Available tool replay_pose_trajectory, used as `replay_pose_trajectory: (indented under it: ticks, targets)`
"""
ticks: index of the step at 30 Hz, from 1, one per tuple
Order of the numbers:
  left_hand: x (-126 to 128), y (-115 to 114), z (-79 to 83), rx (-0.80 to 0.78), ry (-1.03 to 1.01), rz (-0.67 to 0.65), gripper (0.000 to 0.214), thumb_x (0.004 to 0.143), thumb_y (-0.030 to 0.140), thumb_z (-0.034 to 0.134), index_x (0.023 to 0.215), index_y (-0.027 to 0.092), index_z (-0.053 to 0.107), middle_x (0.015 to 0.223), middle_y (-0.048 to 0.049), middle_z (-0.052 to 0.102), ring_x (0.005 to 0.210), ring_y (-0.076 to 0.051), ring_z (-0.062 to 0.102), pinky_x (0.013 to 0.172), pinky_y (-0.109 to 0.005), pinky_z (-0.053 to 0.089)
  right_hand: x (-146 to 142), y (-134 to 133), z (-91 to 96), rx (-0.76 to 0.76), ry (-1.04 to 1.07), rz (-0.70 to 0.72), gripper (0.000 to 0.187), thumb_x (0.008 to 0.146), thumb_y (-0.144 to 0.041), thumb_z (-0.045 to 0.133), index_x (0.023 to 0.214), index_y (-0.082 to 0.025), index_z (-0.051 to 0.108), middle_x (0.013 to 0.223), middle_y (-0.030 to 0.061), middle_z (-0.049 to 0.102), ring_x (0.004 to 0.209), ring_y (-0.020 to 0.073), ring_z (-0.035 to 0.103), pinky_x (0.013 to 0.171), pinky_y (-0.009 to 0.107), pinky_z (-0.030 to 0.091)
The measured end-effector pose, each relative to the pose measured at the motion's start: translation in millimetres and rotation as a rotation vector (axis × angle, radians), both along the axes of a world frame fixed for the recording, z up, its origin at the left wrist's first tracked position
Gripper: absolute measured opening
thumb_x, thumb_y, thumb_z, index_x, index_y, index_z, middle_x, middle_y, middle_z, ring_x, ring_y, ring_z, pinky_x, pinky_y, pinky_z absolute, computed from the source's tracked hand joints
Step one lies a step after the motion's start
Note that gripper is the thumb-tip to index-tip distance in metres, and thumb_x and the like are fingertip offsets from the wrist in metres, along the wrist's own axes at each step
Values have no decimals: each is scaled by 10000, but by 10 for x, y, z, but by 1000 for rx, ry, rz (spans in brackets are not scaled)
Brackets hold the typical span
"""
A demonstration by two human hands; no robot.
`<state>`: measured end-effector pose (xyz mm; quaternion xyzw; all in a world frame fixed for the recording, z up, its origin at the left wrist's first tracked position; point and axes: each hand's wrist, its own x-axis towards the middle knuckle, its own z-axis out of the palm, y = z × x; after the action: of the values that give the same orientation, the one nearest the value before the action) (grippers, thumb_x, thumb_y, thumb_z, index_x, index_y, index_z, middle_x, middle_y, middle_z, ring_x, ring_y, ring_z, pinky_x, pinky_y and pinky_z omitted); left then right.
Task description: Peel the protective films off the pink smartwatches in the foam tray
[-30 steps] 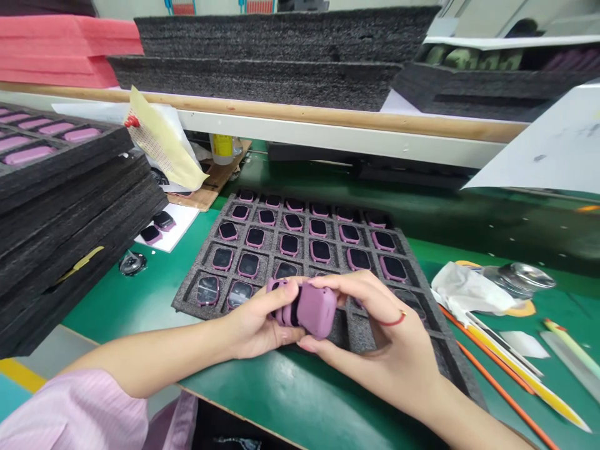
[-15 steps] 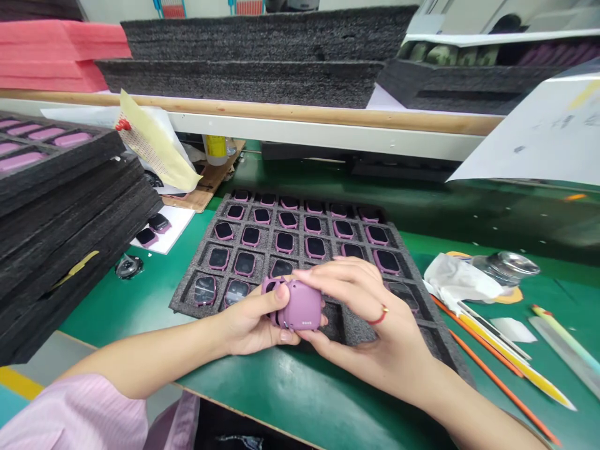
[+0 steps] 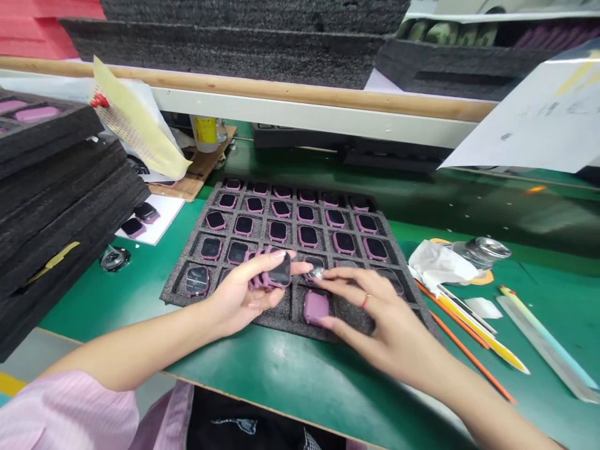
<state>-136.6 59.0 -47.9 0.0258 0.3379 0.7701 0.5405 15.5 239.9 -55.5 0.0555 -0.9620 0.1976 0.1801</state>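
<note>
My left hand (image 3: pixel 239 289) holds a pink-framed watch (image 3: pixel 276 272) with its black screen showing, above the lower middle of a dark grey foam tray (image 3: pixel 175 294). Rows of pink-framed watches sit in the tray's slots. A pink rounded piece (image 3: pixel 315 307) lies in a slot just right of my left hand. Between the fingertips of my right hand (image 3: pixel 370 312) is a small shiny metal disc (image 3: pixel 316 273), close to the watch in my left hand.
Stacked foam trays (image 3: pixel 56 187) stand at the left, beside a white sheet with two watches (image 3: pixel 140 226). Crumpled white tissue (image 3: pixel 438 265), a glass dish (image 3: pixel 482 251), orange rods and a ruler (image 3: pixel 544 344) lie on the green mat at the right. Foam sheets fill the shelf behind.
Both hands held a pink watch together before; now a pink piece lies in a tray slot, my left hand holds a screen-up watch, and my right hand has moved to a small disc.
</note>
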Motion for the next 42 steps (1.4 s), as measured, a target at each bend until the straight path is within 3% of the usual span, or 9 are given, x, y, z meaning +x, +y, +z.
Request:
replay_pose_trajectory:
  ticks: [7,14,19,21,25,28,32,36,42]
  targets:
    - [62,17,-76,145,-71,-218,476,854,552,697,851,77,700,613,-44,613,428,-39,464,342,-92,258,-282,-238,484,-8,197,103,323,865,-322,754,1124,-199,603,1239,140,638,1170,277,609,983,439,516]
    - [69,7,-74,161,-60,-186,451,850,525,714,818,76,686,782,-68,636,459,-8,443,357,-80,258,-485,-358,343,-231,207,189,135,864,-174,733,884,-222,608,1136,96,695,1026,215,672,829,353,576]
    - [60,4,-63,203,-98,-232,427,873,513,693,787,95,662,640,-15,566,450,-18,426,362,-70,247,-520,-377,326,-252,393,178,102,847,-167,760,837,-213,669,1024,86,739,987,222,682,877,389,561]
    - [58,-4,-71,203,-115,-249,407,839,500,736,824,98,675,677,-32,603,473,-37,472,355,-80,244,-531,-371,353,-445,385,97,107,863,-194,750,786,-223,681,889,42,741,861,184,697,800,341,577]
    - [47,-16,-79,176,-135,-282,461,773,504,801,951,86,720,804,-92,689,472,-44,484,350,-113,246,-527,-303,416,-1169,342,-84,195,878,-343,751,744,-233,660,806,-26,745,507,78,633,528,212,564]
    - [35,-18,-69,181,-135,-288,464,758,500,815,951,85,739,805,-94,696,465,-41,468,349,-125,235,-498,-242,428,-1361,395,-103,190,824,-370,807,772,-240,678,855,-29,777,724,123,759,728,225,640]
    - [31,-21,-47,201,-116,-284,454,767,503,803,949,90,754,804,-97,697,460,-39,436,341,-135,215,-453,-185,389,-1208,373,-118,151,842,-277,794,973,-267,720,1049,-5,772,1040,177,744,986,307,602]
    - [35,-24,-34,191,-98,-270,475,758,531,804,941,95,756,799,-95,692,458,-34,426,347,-140,205,-430,-137,360,-920,417,-107,69,898,-211,718,911,-278,726,940,6,775,889,211,770,861,396,669]
    - [33,-16,-22,185,-55,-266,493,766,547,791,964,98,745,806,-92,684,472,-38,412,346,-151,152,-393,-73,382,-249,567,-81,342,836,-72,738,1016,-363,731,958,6,775,894,261,752,801,482,643]
